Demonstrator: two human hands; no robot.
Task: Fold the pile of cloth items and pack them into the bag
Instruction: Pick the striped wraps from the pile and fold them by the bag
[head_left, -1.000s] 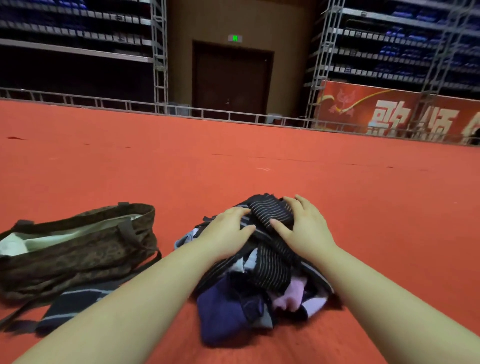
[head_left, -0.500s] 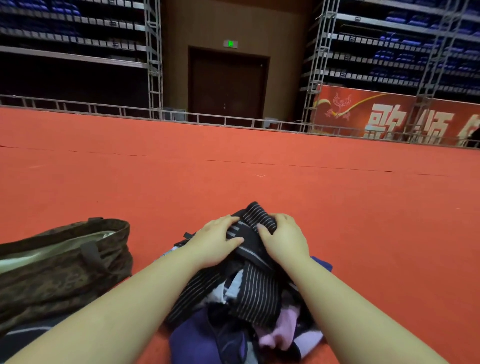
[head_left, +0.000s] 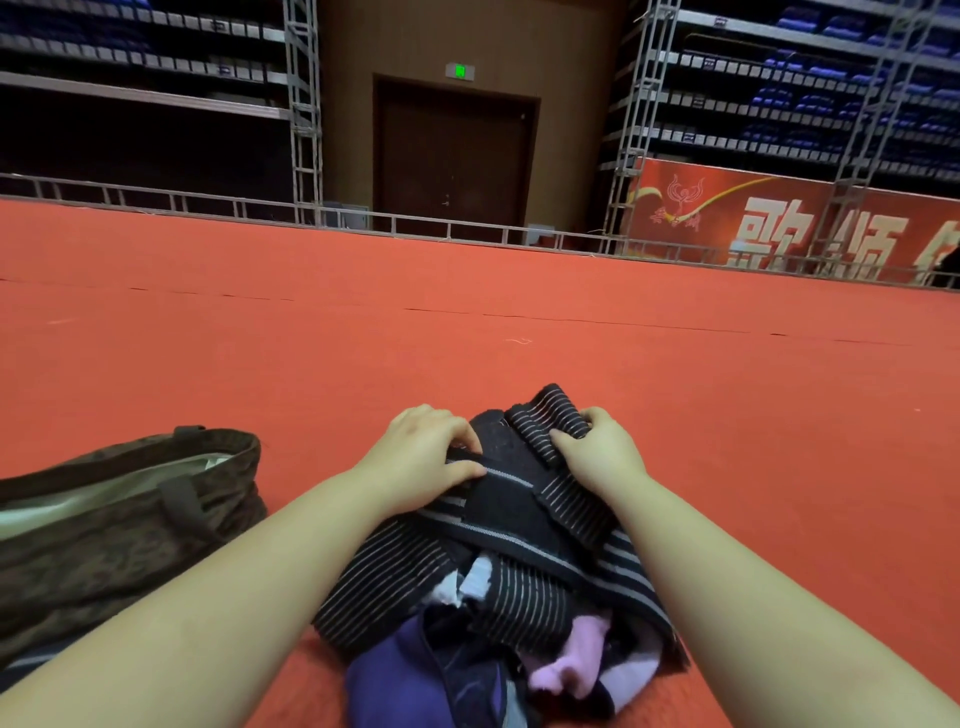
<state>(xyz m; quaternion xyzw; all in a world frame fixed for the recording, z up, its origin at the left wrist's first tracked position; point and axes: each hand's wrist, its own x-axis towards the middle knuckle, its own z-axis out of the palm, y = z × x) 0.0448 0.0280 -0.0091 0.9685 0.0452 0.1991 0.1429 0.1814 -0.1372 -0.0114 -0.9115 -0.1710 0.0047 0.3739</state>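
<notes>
A pile of cloth items (head_left: 498, 613) lies on the red carpet in front of me: dark striped pieces on top, purple and pink ones below. My left hand (head_left: 421, 462) grips the left side of the top black striped cloth (head_left: 524, 493), thumb lying across it. My right hand (head_left: 597, 454) curls its fingers round that cloth's far right edge. A camouflage-patterned bag (head_left: 124, 525) with a pale lining stands open at the left of the pile.
Red carpet (head_left: 467, 322) stretches ahead to a low metal railing (head_left: 415, 226). Beyond it stand a dark door, metal trusses and a red banner (head_left: 779, 223). A striped cloth edge shows under the bag at the lower left.
Both hands have gone from lying flat on the pile to gripping the top striped cloth and drawing it up. The view has tipped upward, so the pile and bag sit lower in frame.
</notes>
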